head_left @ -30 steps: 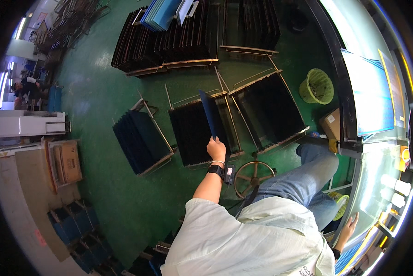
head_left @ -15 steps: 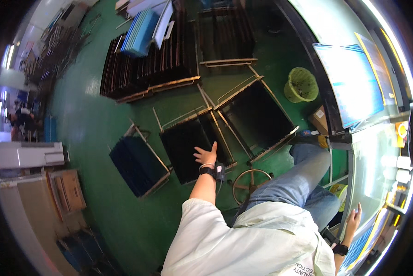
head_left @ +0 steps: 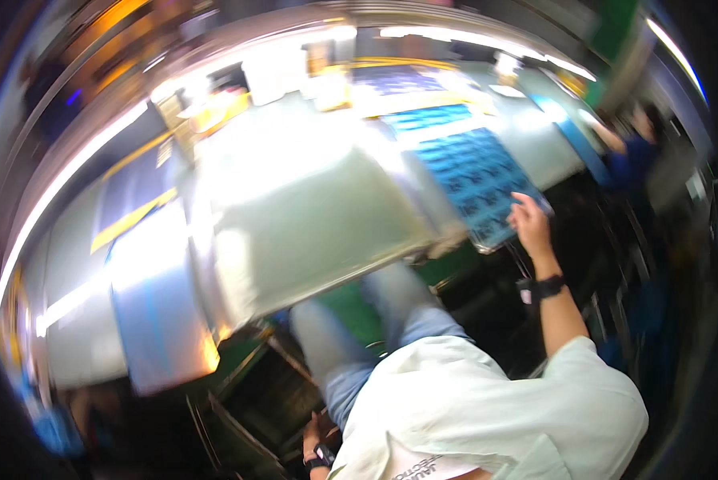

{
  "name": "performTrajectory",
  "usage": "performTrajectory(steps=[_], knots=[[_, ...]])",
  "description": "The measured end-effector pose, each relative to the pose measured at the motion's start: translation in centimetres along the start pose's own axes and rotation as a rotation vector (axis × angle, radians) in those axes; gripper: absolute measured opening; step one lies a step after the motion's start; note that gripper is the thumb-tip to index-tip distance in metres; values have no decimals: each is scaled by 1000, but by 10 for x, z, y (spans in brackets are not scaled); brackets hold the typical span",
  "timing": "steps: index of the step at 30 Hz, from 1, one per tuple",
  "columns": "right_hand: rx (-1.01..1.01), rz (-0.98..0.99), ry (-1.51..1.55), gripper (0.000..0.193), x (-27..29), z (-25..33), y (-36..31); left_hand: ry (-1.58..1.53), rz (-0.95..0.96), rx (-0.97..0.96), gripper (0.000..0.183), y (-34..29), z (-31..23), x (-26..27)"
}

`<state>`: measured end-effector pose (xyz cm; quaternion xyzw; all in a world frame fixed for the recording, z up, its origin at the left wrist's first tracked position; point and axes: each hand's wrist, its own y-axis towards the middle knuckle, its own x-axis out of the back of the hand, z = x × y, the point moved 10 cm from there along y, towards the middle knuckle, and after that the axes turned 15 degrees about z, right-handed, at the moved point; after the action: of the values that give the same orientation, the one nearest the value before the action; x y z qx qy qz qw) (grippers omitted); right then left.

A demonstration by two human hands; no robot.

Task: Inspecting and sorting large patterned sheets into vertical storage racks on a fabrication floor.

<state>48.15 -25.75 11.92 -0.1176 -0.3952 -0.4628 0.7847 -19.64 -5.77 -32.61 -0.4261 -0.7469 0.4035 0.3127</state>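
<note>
While right hand half-curls at dark-patterned blue rectangular panel, hold is unclear, left hand likewise; grey-green worktop overhangs green floor.

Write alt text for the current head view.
Motion-blurred fisheye view: the right grip is at the near right edge of a blue panel with a dark repeating pattern, contact unclear. A pale, brightly lit worktable spans the front; the left grip is low beside the left jeans leg, and a co-worker is far right.
</note>
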Motion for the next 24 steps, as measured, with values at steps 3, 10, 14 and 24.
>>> performTrajectory(steps=[3, 10, 14, 24], knots=[[-196, -228, 150, 21, 37, -84, -50, 145, -46, 28, 61, 68, 8, 51], [-942, -229, 559, 20, -43, -330, -234, 601, 117, -118, 43, 50, -160, 47], [-1019, 381, -205, 29, -143, -459, -308, -455, 111, 6, 53, 22, -184, 50], [-1258, -95, 114, 39, -164, -488, -314, -153, -23, 32, 51, -58, -303, 42]])
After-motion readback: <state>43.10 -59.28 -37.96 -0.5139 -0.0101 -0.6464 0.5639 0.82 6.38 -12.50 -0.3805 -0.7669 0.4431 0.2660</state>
